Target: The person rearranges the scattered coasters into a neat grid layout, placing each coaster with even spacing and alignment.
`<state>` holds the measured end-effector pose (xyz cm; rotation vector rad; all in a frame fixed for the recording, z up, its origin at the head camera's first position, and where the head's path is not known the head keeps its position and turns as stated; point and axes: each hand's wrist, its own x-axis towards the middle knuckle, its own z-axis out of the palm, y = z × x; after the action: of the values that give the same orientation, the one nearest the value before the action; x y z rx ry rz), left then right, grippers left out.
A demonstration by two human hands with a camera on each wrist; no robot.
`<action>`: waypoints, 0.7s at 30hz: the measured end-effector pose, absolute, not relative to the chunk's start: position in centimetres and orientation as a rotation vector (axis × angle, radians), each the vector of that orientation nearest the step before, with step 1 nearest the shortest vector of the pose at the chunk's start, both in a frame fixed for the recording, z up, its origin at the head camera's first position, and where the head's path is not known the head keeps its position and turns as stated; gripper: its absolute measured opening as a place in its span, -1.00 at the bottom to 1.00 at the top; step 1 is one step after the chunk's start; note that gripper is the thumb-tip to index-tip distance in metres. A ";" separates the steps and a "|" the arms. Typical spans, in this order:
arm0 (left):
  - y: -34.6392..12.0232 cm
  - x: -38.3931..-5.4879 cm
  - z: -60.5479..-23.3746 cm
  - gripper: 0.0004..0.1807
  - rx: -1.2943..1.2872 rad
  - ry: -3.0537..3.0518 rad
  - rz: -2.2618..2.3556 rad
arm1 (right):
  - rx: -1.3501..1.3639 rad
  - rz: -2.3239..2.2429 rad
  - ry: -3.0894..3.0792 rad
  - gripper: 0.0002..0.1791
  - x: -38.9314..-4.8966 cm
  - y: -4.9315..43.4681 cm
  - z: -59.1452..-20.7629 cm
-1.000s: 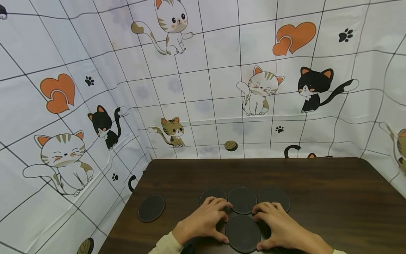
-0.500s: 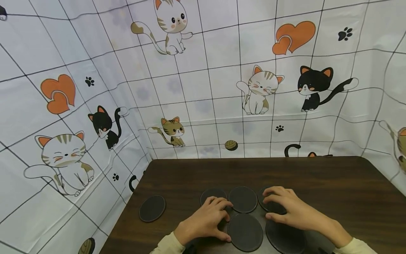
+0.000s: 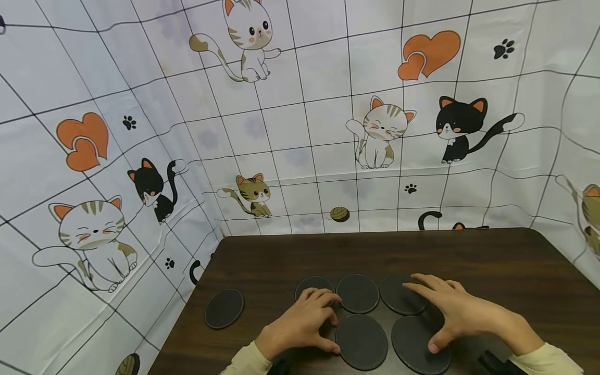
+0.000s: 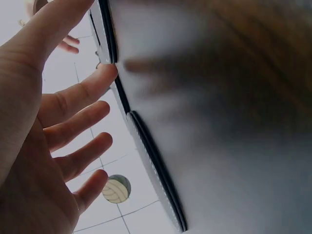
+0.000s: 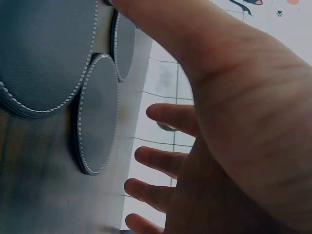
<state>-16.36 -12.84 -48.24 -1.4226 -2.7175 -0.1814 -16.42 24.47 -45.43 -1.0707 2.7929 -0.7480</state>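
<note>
Round black coasters with pale stitched rims lie flat in two rows. At the back are the left coaster, middle coaster and right coaster. In front sit a middle coaster and a right coaster. My left hand spreads over the row's left side, fingers loosely bent, its thumb tip by the front middle coaster's left edge; it hides what lies beneath. My right hand hovers with fingers spread over the right pair. In the right wrist view its fingers hold nothing.
A lone coaster lies apart on the left of the dark wooden table. White cat-print cloth hangs behind and beside the table. A dark object shows by the right sleeve.
My right hand has come away from the front middle coaster, moving right and back, its fingers spreading and uncovering the front right coaster. The left hand stays nearly still.
</note>
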 end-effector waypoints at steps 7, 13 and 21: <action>-13.4 -16.9 -47.6 -0.46 -1.390 -2.703 -0.201 | -1.046 -0.733 2.751 0.25 -16.8 24.3 -45.3; -14.6 -17.3 -46.8 -0.42 -1.320 -2.694 -0.200 | -1.147 -0.738 2.824 0.16 -17.1 24.1 -45.2; -17.8 -17.2 -46.0 -0.43 -1.187 -2.742 -0.255 | -1.232 -0.727 2.907 0.10 -17.4 24.0 -45.2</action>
<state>-17.15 -17.79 -45.98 -1.1865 -2.7422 -0.2547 -17.36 23.98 -45.25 -1.2316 2.9070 -0.7275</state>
